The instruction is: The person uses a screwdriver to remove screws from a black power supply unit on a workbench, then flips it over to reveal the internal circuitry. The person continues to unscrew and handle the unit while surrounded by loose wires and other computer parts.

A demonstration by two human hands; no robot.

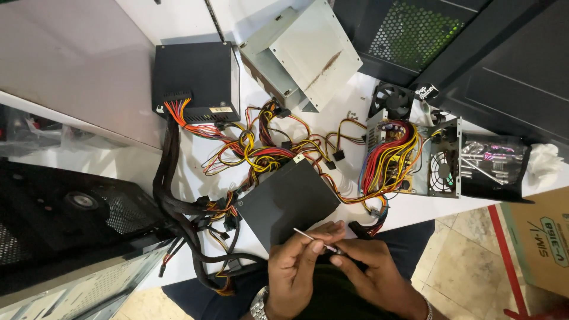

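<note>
My left hand (293, 266) and my right hand (370, 266) meet at the bottom centre, over my lap. Together they pinch a thin metal screwdriver (314, 240) with a dark handle, its shaft pointing up and left. Just beyond my fingers lies a flat dark grey metal cover (284, 201) on the white table (195, 172). An open power supply (409, 157) with red, yellow and black wires and a small fan sits to the right of it.
A black power supply box (195, 80) stands at the back left, its wire bundles (267, 148) sprawling across the table. A grey metal bracket (302, 53), a loose fan (391, 101), black computer cases (65, 219) and a cardboard box (542, 243) surround the area.
</note>
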